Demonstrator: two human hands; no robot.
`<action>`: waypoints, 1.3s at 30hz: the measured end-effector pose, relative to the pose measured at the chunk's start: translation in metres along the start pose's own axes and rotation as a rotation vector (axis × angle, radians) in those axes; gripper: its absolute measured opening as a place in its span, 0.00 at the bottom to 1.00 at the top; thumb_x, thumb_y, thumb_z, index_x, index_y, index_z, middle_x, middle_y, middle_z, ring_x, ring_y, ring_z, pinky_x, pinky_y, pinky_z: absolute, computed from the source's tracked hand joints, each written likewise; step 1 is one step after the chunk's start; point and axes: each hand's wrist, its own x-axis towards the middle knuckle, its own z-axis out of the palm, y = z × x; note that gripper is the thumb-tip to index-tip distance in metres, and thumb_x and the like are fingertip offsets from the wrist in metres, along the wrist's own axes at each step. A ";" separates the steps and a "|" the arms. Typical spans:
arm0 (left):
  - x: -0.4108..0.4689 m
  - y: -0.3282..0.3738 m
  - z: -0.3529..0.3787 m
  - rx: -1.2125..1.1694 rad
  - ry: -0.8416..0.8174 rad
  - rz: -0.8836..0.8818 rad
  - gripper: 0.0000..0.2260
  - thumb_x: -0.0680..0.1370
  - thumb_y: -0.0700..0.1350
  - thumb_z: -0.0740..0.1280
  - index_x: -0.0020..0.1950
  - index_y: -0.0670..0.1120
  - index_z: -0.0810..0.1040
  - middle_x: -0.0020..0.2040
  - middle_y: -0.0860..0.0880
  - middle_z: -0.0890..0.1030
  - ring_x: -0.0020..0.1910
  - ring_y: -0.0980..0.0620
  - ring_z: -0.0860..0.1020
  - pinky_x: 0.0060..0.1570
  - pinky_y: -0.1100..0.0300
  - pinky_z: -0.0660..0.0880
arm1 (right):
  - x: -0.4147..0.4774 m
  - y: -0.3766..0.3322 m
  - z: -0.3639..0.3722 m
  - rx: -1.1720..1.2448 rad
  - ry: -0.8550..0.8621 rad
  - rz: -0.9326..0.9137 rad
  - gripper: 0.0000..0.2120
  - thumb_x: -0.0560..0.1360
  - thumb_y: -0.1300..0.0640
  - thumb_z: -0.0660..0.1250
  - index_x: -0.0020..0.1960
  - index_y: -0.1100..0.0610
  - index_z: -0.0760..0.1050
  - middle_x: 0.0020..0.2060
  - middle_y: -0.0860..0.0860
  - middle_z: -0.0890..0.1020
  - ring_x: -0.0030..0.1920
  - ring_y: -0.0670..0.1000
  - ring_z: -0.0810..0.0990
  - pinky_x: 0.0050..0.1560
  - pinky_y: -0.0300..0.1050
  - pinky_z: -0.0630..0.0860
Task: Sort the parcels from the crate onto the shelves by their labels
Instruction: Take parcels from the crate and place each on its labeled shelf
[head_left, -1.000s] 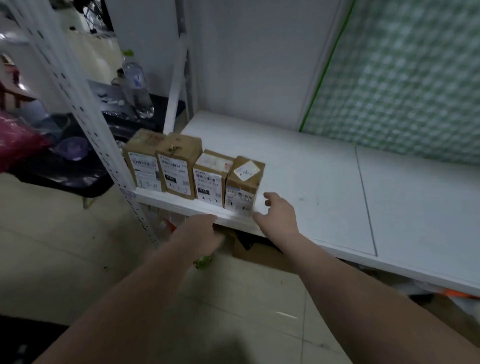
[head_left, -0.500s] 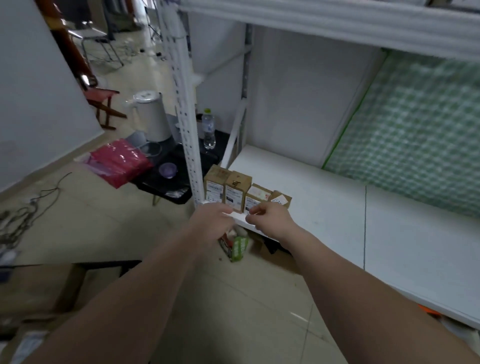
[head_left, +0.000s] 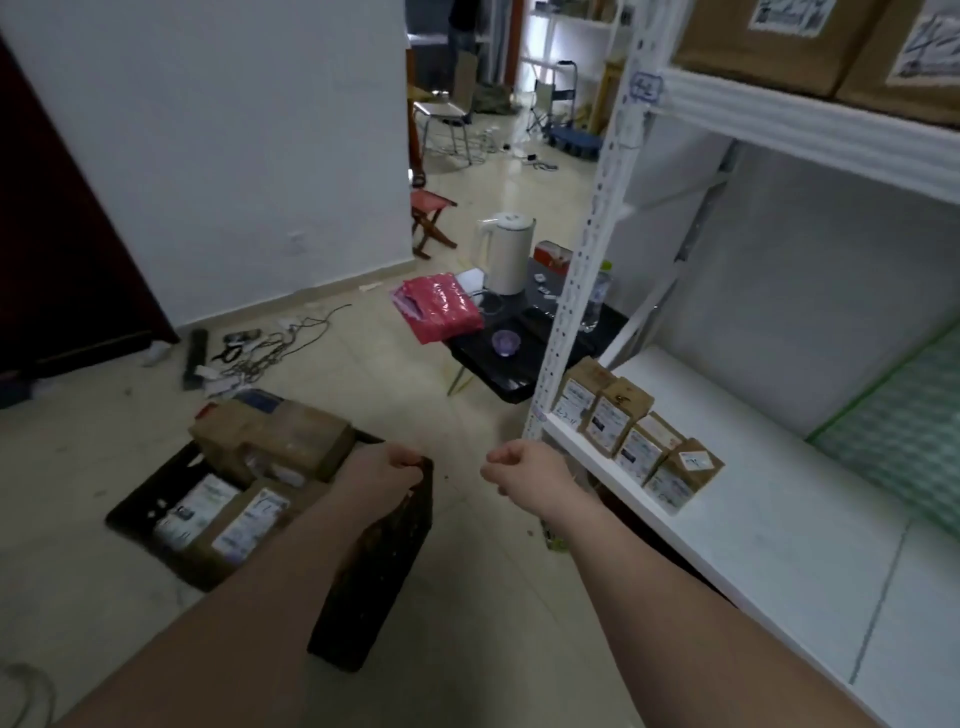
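Fetching from the crate (head_left: 374, 582), it seems.
The left hand (head_left: 384, 467) is curled at its rim (grip unclear), the right hand (head_left: 524, 473) fisted and empty; parcels (head_left: 244, 519) at eight o'clock; next needs a label read.

Dim, flat indoor light with a greenish cast; the brightest area is the far doorway (head_left: 519, 78), which leaves pale glare on the floor (head_left: 498, 171); the crate (head_left: 374, 571) and parcels (head_left: 270, 441) are smeared by motion blur; the shelf post (head_left: 582, 260) bows from the wide lens
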 end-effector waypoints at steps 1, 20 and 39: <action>-0.007 -0.011 -0.009 -0.017 0.022 -0.019 0.13 0.78 0.43 0.66 0.61 0.42 0.78 0.52 0.45 0.80 0.51 0.47 0.79 0.49 0.56 0.76 | -0.002 -0.005 0.010 0.002 -0.018 -0.011 0.12 0.75 0.53 0.70 0.57 0.55 0.80 0.51 0.51 0.81 0.51 0.52 0.81 0.55 0.46 0.78; -0.010 -0.191 -0.209 -0.126 0.125 -0.160 0.10 0.77 0.46 0.67 0.57 0.47 0.79 0.52 0.48 0.80 0.48 0.51 0.78 0.50 0.57 0.75 | 0.003 -0.146 0.219 -0.150 -0.075 -0.024 0.09 0.75 0.56 0.69 0.51 0.61 0.81 0.39 0.51 0.79 0.41 0.51 0.78 0.42 0.43 0.75; 0.104 -0.268 -0.271 0.064 -0.114 -0.165 0.14 0.79 0.43 0.63 0.34 0.55 0.72 0.37 0.56 0.76 0.40 0.54 0.77 0.43 0.58 0.75 | 0.090 -0.155 0.329 -0.300 -0.127 0.239 0.21 0.78 0.55 0.67 0.69 0.56 0.72 0.58 0.55 0.79 0.52 0.52 0.78 0.57 0.46 0.77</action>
